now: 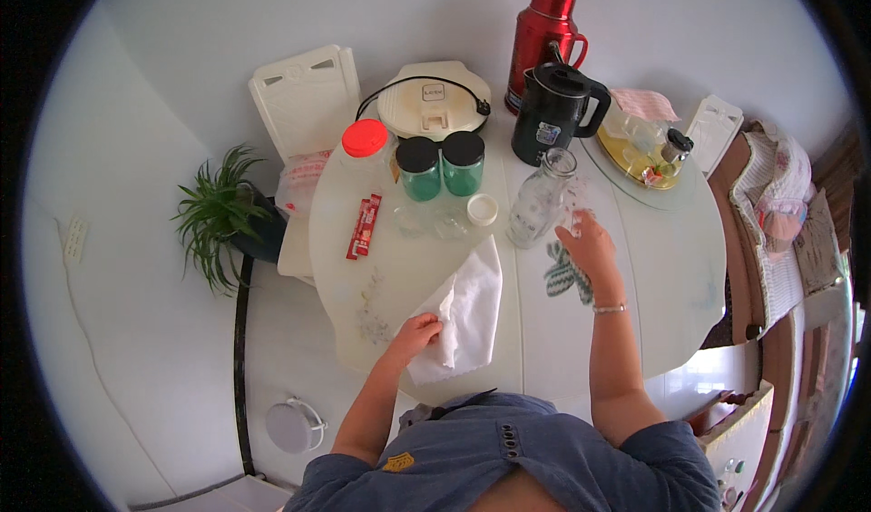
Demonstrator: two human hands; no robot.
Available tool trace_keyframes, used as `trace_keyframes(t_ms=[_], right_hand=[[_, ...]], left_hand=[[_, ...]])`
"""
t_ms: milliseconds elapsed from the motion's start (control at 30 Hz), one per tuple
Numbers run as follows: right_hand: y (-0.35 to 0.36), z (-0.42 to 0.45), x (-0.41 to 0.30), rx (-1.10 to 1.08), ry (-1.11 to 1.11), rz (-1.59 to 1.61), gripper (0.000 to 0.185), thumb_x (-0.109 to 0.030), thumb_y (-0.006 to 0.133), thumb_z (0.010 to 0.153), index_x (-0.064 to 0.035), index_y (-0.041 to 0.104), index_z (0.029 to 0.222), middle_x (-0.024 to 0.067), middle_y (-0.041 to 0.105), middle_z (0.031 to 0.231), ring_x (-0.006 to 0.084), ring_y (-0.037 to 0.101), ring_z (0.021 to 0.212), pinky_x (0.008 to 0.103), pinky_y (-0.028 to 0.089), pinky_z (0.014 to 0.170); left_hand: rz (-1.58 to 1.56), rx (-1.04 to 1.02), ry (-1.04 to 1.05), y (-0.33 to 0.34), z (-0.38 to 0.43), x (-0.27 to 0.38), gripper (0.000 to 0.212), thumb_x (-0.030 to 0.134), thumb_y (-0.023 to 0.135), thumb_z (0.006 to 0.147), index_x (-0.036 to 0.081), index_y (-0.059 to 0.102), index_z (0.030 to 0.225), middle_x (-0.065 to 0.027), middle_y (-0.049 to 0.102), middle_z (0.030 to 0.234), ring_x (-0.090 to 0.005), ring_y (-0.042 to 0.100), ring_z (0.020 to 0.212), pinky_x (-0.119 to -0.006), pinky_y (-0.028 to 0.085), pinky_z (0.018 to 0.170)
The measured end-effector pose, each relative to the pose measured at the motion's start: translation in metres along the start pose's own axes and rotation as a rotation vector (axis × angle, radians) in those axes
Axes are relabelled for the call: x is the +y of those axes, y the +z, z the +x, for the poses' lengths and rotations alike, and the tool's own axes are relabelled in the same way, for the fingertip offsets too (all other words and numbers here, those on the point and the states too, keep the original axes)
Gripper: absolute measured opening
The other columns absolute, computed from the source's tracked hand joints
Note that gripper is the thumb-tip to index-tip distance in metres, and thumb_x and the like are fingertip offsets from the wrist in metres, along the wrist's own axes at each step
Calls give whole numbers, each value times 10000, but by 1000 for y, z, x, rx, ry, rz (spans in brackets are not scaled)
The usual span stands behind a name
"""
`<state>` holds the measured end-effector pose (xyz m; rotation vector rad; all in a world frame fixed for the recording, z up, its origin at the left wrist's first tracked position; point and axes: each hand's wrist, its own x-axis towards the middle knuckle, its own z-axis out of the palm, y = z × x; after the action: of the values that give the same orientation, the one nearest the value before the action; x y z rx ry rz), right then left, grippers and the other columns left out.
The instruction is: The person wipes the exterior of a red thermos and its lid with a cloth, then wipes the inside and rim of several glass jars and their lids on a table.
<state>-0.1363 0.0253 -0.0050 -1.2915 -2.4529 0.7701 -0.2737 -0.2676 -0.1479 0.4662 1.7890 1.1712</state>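
My left hand (416, 337) grips a white cloth (471, 315) near its left edge, and the cloth spreads over the front of the table. My right hand (590, 245) is raised just right of a clear glass bottle (534, 202), fingers slightly bent; whether it touches the bottle or holds anything small cannot be told. Under and beside this hand lies a green-and-white striped knitted item (566, 274). The bottle stands without a lid. A white round cap (482, 209) lies to its left, near clear plastic pieces (446, 221).
Two green jars with black lids (441, 165), a red-lidded jar (365, 141) and red sachets (364, 227) are at left. Behind stand a cream electric appliance (434, 100), a black kettle (554, 117) and a red thermos (544, 32). A yellow tray (620, 157) on glass is at right.
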Motion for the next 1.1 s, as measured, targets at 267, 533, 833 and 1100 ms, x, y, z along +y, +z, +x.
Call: trace_keyframes(t_ms=[267,533,833,1100], right_hand=[[91,-102,1,-683,-127,68,299,-372,511,762,-144,636,911,106,630,864,277,594,823,369,465,731],[126,-159,14,-722,-165,-381,450,-457,498,744,-35,626,835,166,617,857,290,603,826,400,472,719],[74,-178,29,-619,-107,-241,374,-393,523,728,-68,620,888,132,622,879,285,596,849,416,459,732],[60,-189,130,-627,-34,590,282,-176,551,755,-38,590,998,129,600,1011,220,564,938,335,423,839]], left_hand=[[-1033,-153,-216,15,-21,8,311,235,441,847,26,516,1065,-111,575,1028,-232,568,922,-366,454,817],[-875,-240,-219,5,-28,-24,351,258,537,821,7,525,1068,-117,599,983,-230,589,881,-370,466,798],[-912,-193,-281,58,-51,-9,376,238,529,833,14,471,1128,-120,579,1021,-247,585,884,-376,471,779],[-810,-493,-177,179,-71,45,362,237,518,848,70,460,1165,-77,586,966,-159,590,787,-294,495,690]])
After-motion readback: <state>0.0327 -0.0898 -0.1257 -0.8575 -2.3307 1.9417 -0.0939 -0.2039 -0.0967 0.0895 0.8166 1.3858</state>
